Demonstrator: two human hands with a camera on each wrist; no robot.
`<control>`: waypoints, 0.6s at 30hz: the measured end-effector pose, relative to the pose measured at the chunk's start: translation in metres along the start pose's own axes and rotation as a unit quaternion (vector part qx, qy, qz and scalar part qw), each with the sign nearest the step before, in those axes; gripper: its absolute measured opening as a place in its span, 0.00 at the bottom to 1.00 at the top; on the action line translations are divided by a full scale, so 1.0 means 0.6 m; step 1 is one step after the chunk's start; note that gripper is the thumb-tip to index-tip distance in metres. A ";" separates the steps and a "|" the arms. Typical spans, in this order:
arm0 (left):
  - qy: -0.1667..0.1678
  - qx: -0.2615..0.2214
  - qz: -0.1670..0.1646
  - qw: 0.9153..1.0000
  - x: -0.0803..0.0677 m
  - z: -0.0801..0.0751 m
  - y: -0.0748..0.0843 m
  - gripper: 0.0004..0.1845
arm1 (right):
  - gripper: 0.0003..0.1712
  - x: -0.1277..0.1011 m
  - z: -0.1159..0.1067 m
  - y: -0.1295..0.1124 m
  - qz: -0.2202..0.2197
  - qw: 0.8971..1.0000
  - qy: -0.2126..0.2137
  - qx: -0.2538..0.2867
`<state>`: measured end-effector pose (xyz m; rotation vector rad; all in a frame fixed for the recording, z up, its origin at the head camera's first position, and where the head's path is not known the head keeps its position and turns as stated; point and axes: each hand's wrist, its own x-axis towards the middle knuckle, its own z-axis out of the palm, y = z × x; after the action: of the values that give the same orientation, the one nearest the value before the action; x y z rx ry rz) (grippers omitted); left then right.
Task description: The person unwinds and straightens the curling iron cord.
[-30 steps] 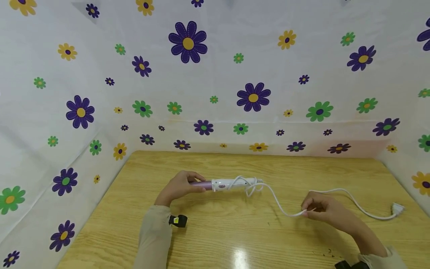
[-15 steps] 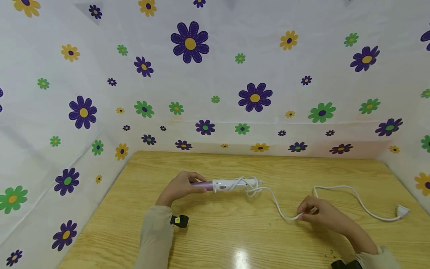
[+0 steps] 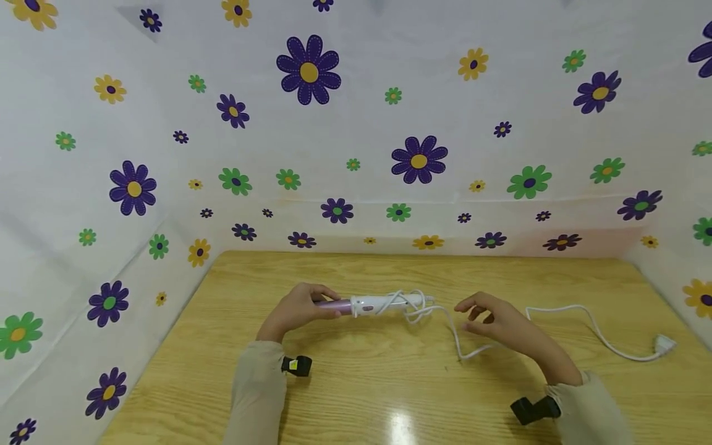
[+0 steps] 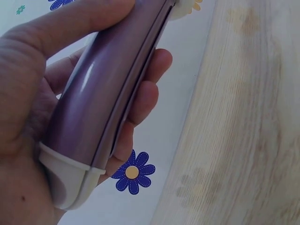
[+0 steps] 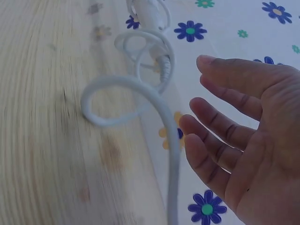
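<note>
Hair straightener (image 3: 364, 305) held just above the table (image 3: 356, 383), near its middle; left hand (image 3: 295, 311) wrapped round the purple plate end (image 4: 101, 108), fingers curled tight. Body looks rigid, smooth glossy plastic, likely light and a bit slippery, so the mid-barrel grip suits it. White cord (image 3: 556, 321) is soft and springy, partly looped round the handle end, trailing right of the straightener to the plug (image 3: 664, 343). Right hand (image 3: 495, 321) hovers by the cord, fingers spread, holding nothing

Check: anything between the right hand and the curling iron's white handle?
Only the white cord, looped off the curling iron and free of the open right hand; head and right wrist views show it.
</note>
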<state>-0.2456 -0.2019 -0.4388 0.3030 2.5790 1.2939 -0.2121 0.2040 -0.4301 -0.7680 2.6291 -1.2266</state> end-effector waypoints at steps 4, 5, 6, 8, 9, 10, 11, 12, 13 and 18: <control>-0.005 -0.002 0.006 1.000 -0.001 -0.002 -0.001 0.21 | 0.18 0.023 0.015 -0.008 0.009 1.000 0.006 0.007; -0.006 -0.002 0.006 1.000 -0.001 -0.002 0.000 0.21 | 0.18 0.028 0.017 -0.008 0.011 1.000 0.008 0.008; -0.007 -0.002 0.006 1.000 0.000 -0.002 0.001 0.20 | 0.19 0.032 0.019 -0.009 0.013 1.000 0.008 0.007; -0.006 -0.003 0.001 1.000 -0.001 0.000 0.000 0.20 | 0.19 0.039 0.024 -0.009 0.017 1.000 0.006 0.003; -0.006 -0.001 0.003 1.000 -0.002 0.001 0.000 0.20 | 0.20 0.041 0.026 -0.009 0.021 1.000 0.005 0.004; -0.006 0.000 0.004 1.000 -0.002 0.002 0.000 0.20 | 0.19 0.044 0.028 -0.009 0.023 1.000 0.001 0.004; -0.006 0.001 0.005 1.000 -0.002 0.002 0.000 0.20 | 0.19 0.046 0.030 -0.008 0.027 1.000 -0.004 0.006; -0.006 0.003 0.007 1.000 -0.002 0.003 0.000 0.20 | 0.19 0.048 0.032 -0.008 0.030 0.999 -0.007 0.007; -0.006 0.004 0.009 1.000 -0.002 0.003 0.000 0.21 | 0.18 0.050 0.034 -0.007 0.033 0.999 -0.011 0.010; 0.000 0.008 0.009 1.000 -0.002 0.002 -0.001 0.20 | 0.14 0.049 0.042 -0.003 0.034 0.999 -0.013 0.003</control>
<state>-0.2441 -0.2018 -0.4396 0.3309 2.5942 1.2790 -0.2283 0.1709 -0.4429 -0.6834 2.6063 -1.1986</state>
